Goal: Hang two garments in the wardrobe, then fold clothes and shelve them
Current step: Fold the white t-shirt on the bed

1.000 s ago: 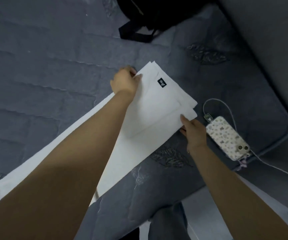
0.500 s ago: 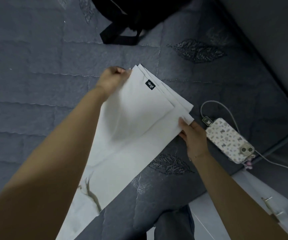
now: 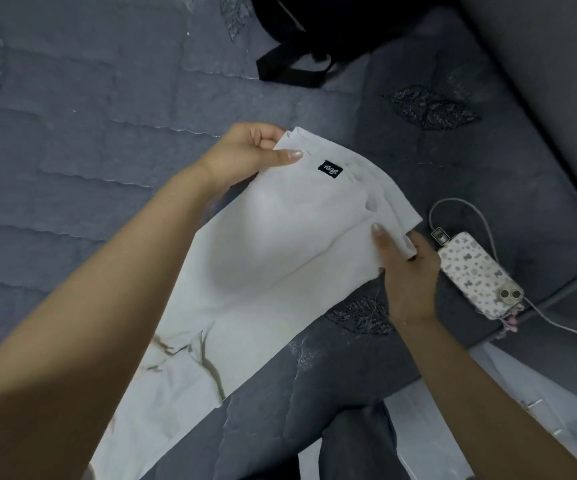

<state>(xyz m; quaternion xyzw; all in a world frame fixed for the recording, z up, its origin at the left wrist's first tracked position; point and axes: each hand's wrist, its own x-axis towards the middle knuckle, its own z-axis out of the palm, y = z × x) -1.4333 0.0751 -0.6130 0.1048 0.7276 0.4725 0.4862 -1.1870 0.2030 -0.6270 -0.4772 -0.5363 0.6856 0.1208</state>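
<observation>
The left hand (image 3: 245, 157) pinches the far corner of the white garment (image 3: 280, 258), with the thumb on top and the fingers curled under the edge. The right hand (image 3: 406, 268) grips the near corner of the same end, thumb pressed on the cloth and fingers below it. Between both hands this end is lifted a little above the bed (image 3: 72, 168), while the long rest of the garment lies down toward the person and makes wrinkles there.

I think the step is a fold of this end over the rest. To do it well, both corners should travel together at the same height, so the layered edges stay aligned and the cloth keeps flat. The wrinkled lower part needs smoothing first, otherwise the crease stays inside the fold.

The cloth looks thin, soft and smooth, in several flat layers, with a small black label (image 3: 330, 169) near the top edge. The bed cover is dark grey, quilted, with stitched leaf shapes. Just beside the right hand lies a phone (image 3: 477, 275) in a spotted case with a white cable (image 3: 464, 206). A black bag (image 3: 332, 29) rests further away.
</observation>
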